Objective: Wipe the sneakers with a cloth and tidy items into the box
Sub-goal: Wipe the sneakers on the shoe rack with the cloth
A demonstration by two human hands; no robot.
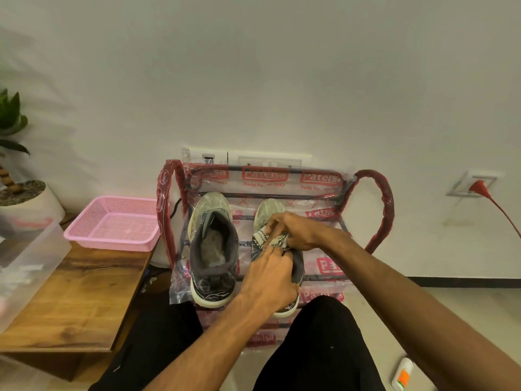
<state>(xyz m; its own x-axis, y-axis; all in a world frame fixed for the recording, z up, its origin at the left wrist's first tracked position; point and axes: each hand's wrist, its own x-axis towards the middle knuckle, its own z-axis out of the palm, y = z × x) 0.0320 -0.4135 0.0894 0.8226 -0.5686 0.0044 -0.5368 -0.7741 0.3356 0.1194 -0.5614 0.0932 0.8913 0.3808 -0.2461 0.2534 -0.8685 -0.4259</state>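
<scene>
A plastic-wrapped rack [377,210] is stood against the wall, directly under and around the fingers [275,222]. A wooden surface [84,292] is located well to the left of the fingers. On it a clear box [33,249] is placed at the far left, and a pink basket [112,241] is set at the end nearer the fingers.

Two sneakers are carried on the rack, toes toward the wall. The free sneaker [212,249] is positioned just left of the fingers and is not touched. The held sneaker [267,213] lies beneath both hands. Its heel is gripped by the curled fingers of the left hand [269,277].

A patterned cloth [272,240] is bunched in the closed fingers of the right hand [296,230] and is pressed against the upper of the held sneaker, just ahead of the left fingertips.

A small white and orange bottle [402,375] is laid on the floor, well to the right of and nearer the person than the fingers.
</scene>
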